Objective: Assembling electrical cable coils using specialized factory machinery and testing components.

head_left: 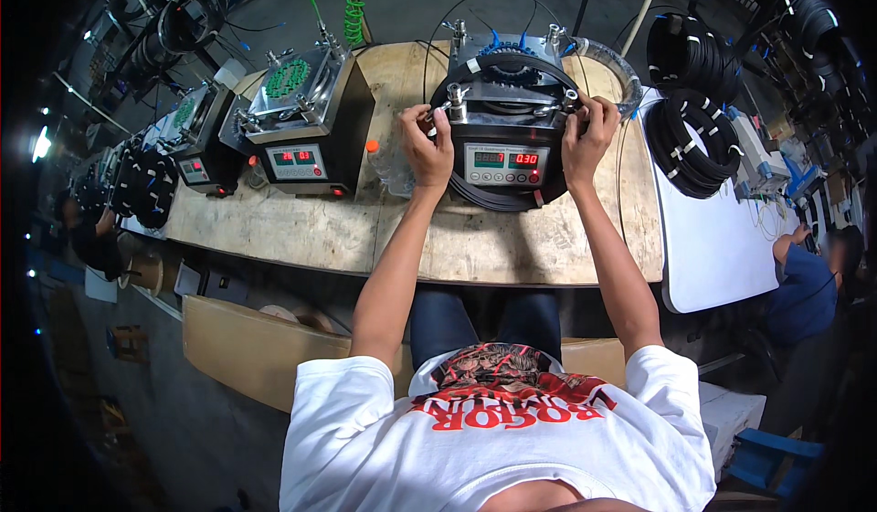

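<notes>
A coil of black cable (pixel 498 202) hangs as a large ring around the front of a box-shaped benchtop machine (pixel 478 172) with a lit red and green display. My left hand (pixel 427 151) is closed on the ring's left side, its thumb pointing up. On the opposite side, my right hand (pixel 587 142) has its fingers curled round the coil near the machine's corner clamp. On the machine's top lies a round plate with blue connectors (pixel 508 75), partly behind the ring. Thin black cable loops rise behind it.
Left on the wooden table (pixel 402 247) stand a second machine with a green-studded disc (pixel 288 78) and a smaller one. An orange-capped bottle (pixel 388 169) is by my left forearm. Black cable coils (pixel 692 142) lie on a white table at right; a person (pixel 808 284) sits there.
</notes>
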Motion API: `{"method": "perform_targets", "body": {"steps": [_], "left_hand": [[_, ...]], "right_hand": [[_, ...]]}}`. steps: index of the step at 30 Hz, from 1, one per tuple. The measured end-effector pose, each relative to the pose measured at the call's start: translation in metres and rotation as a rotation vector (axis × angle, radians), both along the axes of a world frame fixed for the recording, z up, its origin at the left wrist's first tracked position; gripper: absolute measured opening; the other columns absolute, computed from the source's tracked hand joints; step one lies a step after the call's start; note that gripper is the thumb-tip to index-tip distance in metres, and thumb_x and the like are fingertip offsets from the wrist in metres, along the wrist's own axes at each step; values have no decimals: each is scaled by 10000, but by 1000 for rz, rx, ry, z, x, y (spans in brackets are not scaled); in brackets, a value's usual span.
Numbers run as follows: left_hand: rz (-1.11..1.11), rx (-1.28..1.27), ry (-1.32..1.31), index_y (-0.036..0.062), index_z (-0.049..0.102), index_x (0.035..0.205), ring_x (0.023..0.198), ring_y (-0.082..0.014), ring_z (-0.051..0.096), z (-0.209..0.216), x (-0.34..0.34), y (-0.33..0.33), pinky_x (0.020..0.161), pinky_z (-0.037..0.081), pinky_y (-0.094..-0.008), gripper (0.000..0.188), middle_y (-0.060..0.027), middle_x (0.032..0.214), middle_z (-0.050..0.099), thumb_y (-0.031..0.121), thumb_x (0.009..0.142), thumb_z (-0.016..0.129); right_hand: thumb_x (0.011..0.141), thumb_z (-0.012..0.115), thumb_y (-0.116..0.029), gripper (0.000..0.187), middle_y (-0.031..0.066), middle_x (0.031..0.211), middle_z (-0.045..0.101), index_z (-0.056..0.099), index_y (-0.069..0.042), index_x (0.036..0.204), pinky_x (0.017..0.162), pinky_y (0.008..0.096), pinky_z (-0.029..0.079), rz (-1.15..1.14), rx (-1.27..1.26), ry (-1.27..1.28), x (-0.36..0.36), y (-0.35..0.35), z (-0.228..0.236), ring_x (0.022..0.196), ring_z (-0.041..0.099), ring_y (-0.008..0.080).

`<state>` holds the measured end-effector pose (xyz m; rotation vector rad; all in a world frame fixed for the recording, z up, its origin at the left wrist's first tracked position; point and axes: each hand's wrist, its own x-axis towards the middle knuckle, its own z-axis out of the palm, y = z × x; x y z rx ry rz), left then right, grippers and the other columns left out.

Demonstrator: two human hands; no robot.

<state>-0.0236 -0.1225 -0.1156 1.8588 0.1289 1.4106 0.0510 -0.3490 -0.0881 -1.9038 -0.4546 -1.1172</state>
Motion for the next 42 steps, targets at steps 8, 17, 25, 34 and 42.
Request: {"method": "perform_targets", "body": {"steps": [8,17,25,34,42], "left_hand": [[124,246,-132,6,499,1038,851,-323,532,11,-3,2,777,436,-416,163,-145,935,516,76,938,607],[85,360,-91,-2,500,1030,853,-352,529,10,1,0,768,425,-452,88,-177,912,521,29,966,553],[41,258,-52,9,495,1059,812,-321,494,1,3,4,718,403,-429,100,-161,903,491,17,971,543],[61,333,-52,-11,497,1037,814,-290,501,1,6,4,692,424,-383,79,-155,927,486,54,1000,521],[41,292,-29,-13,494,1040,807,-288,498,1,2,4,691,422,-382,83,-149,922,485,61,1005,514]], "right_hand": [[833,622,-14,289,161,1078,541,642,-10,1121,958,440,404,-33,-42,8,-4,4,2,1056,517,329],[835,690,-585,783,222,1258,438,476,-6,1318,1035,558,293,-327,-188,165,-32,35,12,1233,395,377],[835,661,-89,405,241,1164,610,588,35,1213,991,444,449,68,53,42,-25,-1,12,1123,563,378],[923,628,-7,127,188,1032,646,653,19,1045,897,415,480,120,63,82,-35,-25,15,1012,610,335],[997,577,-70,138,161,798,638,581,18,1104,665,346,499,210,218,312,-24,-25,20,705,643,251]]}}
